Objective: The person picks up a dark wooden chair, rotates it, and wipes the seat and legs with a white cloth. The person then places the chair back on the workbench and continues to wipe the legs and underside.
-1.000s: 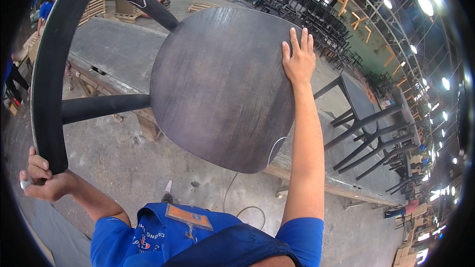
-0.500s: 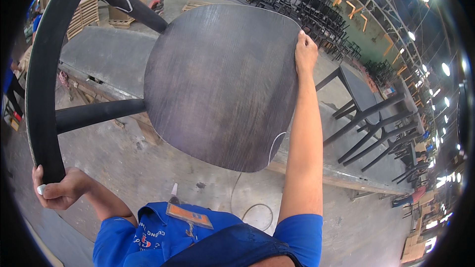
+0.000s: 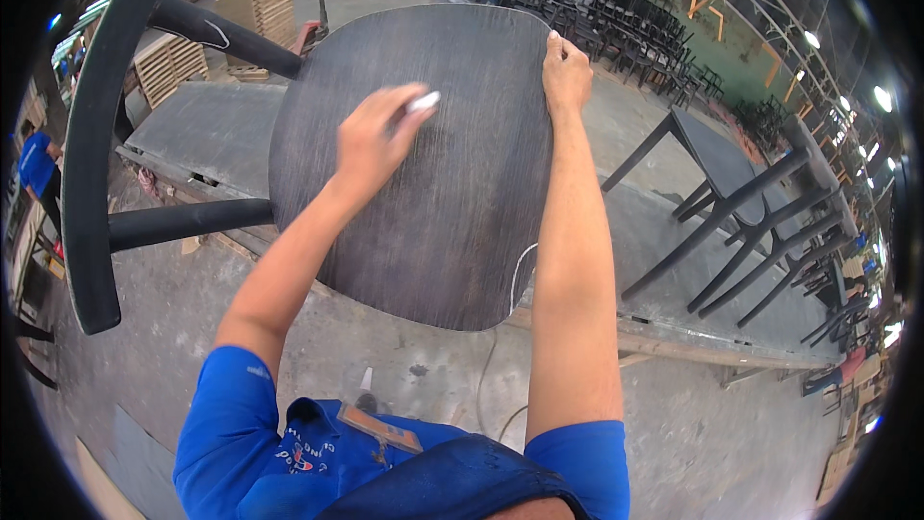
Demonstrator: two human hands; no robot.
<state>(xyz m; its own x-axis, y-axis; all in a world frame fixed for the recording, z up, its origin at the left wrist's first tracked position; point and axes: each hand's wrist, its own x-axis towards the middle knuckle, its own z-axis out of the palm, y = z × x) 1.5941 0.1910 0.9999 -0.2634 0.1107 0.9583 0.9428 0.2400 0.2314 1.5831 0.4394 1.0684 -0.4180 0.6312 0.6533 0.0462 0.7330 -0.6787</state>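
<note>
A dark wooden chair (image 3: 433, 202) rests tipped with its seat facing me, its curved backrest (image 3: 89, 164) off to the left. My left hand (image 3: 371, 140) hovers in front of the seat's upper middle, somewhat blurred, with a small white piece of chalk pinched between its fingers. Whether the chalk touches the wood I cannot tell. My right hand (image 3: 566, 77) is closed around the seat's upper right edge. Curved white marks show near the seat's lower right edge and on the upper left chair post (image 3: 221, 34).
A long grey workbench (image 3: 207, 135) runs behind the chair, and more dark chairs (image 3: 751, 202) stand along it at the right. Stacked wooden pallets (image 3: 255, 14) and rows of black chair frames (image 3: 587, 10) fill the background. A person in blue (image 3: 38, 169) is at the far left.
My left hand has let go of the backrest's lower end and moved up and right, over the seat. The chair has shifted slightly left; my right hand still grips its edge.
</note>
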